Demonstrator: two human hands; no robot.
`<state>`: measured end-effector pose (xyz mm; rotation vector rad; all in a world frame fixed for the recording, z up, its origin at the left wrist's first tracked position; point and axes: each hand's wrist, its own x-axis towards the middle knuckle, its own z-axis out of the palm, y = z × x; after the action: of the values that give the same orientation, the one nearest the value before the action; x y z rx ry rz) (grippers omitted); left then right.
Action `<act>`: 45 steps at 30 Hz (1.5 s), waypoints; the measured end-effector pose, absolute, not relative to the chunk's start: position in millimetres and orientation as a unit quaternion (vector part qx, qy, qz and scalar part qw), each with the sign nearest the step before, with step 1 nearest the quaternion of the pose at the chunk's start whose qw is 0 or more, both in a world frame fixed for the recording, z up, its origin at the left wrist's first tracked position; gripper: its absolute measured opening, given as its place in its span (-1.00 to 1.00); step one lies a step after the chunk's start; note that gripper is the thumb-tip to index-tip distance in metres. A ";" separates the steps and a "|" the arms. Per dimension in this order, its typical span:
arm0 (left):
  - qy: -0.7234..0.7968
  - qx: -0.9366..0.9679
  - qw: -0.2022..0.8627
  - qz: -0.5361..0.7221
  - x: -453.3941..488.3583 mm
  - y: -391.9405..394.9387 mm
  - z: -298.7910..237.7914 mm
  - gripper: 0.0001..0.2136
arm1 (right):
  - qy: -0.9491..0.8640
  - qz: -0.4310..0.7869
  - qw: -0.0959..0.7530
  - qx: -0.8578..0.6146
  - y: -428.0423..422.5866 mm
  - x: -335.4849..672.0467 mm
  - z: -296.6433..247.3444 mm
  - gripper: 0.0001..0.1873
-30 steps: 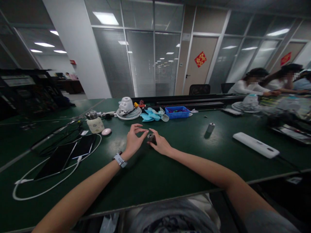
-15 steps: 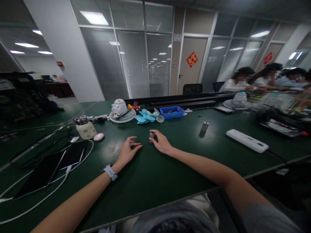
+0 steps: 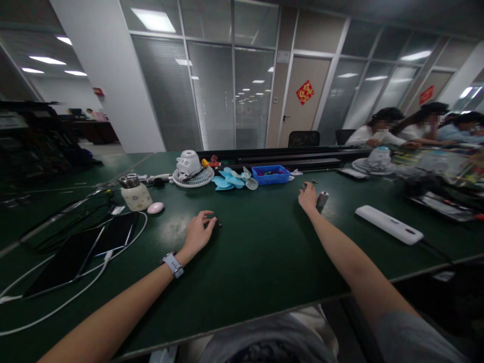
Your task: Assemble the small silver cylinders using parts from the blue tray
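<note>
My right hand point(image 3: 308, 197) is stretched far out over the green table point(image 3: 257, 252), its fingers closed round a small metal piece point(image 3: 304, 187). It sits right beside an upright grey metal cylinder point(image 3: 322, 198). My left hand point(image 3: 197, 233), with a watch on the wrist, lies on the table with its fingers loosely apart. A tiny dark part point(image 3: 219, 223) lies just off its fingertips.
At the back stand a white fan housing point(image 3: 190, 169), light-blue fan blades point(image 3: 234, 180) and a blue tray point(image 3: 270, 174). A cup point(image 3: 134, 193), a pink mouse point(image 3: 155, 207), tablets and white cables lie left. A white power strip point(image 3: 388, 225) lies right. People sit at far right.
My right hand has moved from the table's middle out to the right, carrying the small metal piece up beside the grey cylinder. My left hand has dropped from a raised pinch to rest on the table.
</note>
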<state>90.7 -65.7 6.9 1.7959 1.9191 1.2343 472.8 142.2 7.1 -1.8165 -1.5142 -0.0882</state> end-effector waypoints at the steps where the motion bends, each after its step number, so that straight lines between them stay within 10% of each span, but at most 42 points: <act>1: 0.656 0.613 0.117 0.425 90.6 -65.7 6.9 -0.75 | -0.590 -0.032 0.375 -0.714 142.4 475.3 5.3 -0.56; 10: 0.666 0.603 0.115 0.424 90.6 -63.4 8.6 -0.85 | -0.721 -0.135 0.382 -0.562 105.0 411.3 21.4 -0.47; 20: 0.673 0.605 0.100 0.415 90.8 -63.2 8.9 -0.87 | -0.932 0.042 0.268 -0.239 5.4 272.5 14.0 -0.67; 33: 0.682 0.633 0.077 0.359 95.1 -69.4 15.1 -0.81 | -0.799 -0.076 0.339 -0.490 85.7 415.4 81.8 -0.79; 45: 0.682 0.629 0.086 0.364 94.4 -68.0 12.9 -0.86 | -0.659 -0.124 0.201 -0.714 146.5 513.0 71.7 -0.74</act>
<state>94.4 -68.0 12.9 1.8749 2.0320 1.0845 513.0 146.5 71.7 -1.9940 -1.8417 -0.3458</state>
